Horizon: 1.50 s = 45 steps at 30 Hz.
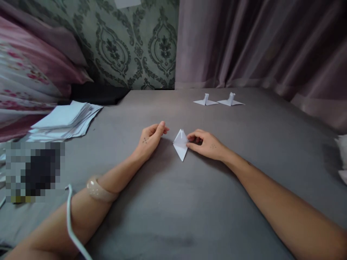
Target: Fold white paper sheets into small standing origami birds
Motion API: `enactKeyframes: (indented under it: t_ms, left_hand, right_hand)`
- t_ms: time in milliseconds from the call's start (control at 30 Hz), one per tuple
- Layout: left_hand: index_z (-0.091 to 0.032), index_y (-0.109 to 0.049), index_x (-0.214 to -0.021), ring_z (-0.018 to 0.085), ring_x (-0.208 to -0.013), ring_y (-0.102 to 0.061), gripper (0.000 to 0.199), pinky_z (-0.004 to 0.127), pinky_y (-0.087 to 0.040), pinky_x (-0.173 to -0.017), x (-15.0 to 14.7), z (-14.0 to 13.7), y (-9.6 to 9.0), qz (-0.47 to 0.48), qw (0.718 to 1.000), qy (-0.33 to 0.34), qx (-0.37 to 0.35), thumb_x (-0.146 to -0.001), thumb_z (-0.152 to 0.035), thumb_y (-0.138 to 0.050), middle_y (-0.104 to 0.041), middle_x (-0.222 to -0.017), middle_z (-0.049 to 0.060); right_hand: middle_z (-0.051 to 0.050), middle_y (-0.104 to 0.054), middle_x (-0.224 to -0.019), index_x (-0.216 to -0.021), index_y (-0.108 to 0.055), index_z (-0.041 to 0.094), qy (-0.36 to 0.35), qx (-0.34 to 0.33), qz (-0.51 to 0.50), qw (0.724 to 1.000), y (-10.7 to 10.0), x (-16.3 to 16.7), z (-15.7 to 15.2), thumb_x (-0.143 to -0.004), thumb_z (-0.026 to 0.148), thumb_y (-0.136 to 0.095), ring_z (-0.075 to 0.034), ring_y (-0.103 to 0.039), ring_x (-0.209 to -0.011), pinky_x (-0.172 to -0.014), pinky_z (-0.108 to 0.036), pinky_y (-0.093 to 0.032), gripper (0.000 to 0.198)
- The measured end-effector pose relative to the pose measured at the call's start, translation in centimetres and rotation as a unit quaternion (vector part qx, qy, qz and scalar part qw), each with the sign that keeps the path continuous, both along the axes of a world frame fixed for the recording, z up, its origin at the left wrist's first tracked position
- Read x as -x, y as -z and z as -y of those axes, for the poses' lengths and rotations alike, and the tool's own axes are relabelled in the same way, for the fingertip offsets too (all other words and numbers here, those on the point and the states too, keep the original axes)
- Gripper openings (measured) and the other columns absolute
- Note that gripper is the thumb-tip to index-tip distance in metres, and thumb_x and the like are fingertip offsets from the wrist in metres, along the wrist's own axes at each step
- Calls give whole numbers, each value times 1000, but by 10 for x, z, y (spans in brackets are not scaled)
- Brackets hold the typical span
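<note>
A white folded paper [181, 144], shaped like a narrow diamond with a split upper point, is in the middle of the grey surface. The thumb and fingers of my right hand [206, 143] pinch its right corner. To the left of the paper, and apart from it, is my left hand [151, 139]. Its thumb lies along the curled index finger, and the fingertips point toward the paper. I see nothing held in it, though its palm side is hidden. A pale bangle [101, 189] circles my left forearm.
Two folded paper birds [205, 100] stand side by side at the back right. A stack of white paper sheets [63, 121] lies at the left, near a black cloth [97, 94]. A white cord [71, 220] crosses my left forearm. Curtains [230, 43] hang behind.
</note>
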State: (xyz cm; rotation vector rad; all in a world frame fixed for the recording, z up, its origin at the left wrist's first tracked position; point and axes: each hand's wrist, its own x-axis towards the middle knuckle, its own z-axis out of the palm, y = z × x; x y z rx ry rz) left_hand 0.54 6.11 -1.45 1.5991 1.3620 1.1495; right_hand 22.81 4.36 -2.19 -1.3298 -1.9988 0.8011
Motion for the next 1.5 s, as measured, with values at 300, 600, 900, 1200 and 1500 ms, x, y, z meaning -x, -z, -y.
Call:
enactKeyframes:
  t_ms: [300,600,900,1200,1500]
  left_hand:
    - [-14,-70,-80,18,-79,-59,46,30,-46,-76,-1,-5,3,76,996,-25,23,-89,-53,-48,-68,-79,7]
    - [-13,-68,-75,16,-72,-57,40,28,-43,-69,-2,-6,4,98,995,-23,4,-90,-44,-46,-64,-72,4]
    - [-18,-70,-89,18,-79,-57,40,30,-45,-72,-7,5,0,-34,992,122,-20,-76,-55,-66,-67,-87,5]
    - [-18,-67,-85,20,-83,-56,13,36,-45,-80,-4,-4,11,-210,950,215,-80,-83,-24,-55,-63,-85,6]
    - [-21,-67,-98,24,-102,-53,24,43,-37,-96,5,-11,7,-302,925,210,-94,-90,-24,-45,-65,-104,7]
  right_hand:
    - [-2,-59,-84,-87,-69,21,-11,-11,44,999,0,-2,-2,-86,34,-57,-13,-51,-70,-68,-29,-41,18]
    - [-3,-60,-88,-95,-65,21,4,-4,59,998,-6,-3,0,-78,28,-58,-16,-54,-74,-73,-32,-44,20]
    - [-4,-67,-89,-93,-67,21,119,68,-102,985,-5,-1,-2,-69,28,-61,-19,-60,-85,-82,-36,-46,26]
    - [-3,-67,-84,-88,-68,19,149,81,-176,970,0,7,-5,-69,26,-59,-15,-59,-77,-75,-32,-46,22]
    - [-3,-69,-81,-89,-68,18,118,97,-190,970,4,7,-7,-73,19,-55,-14,-60,-71,-69,-28,-47,21]
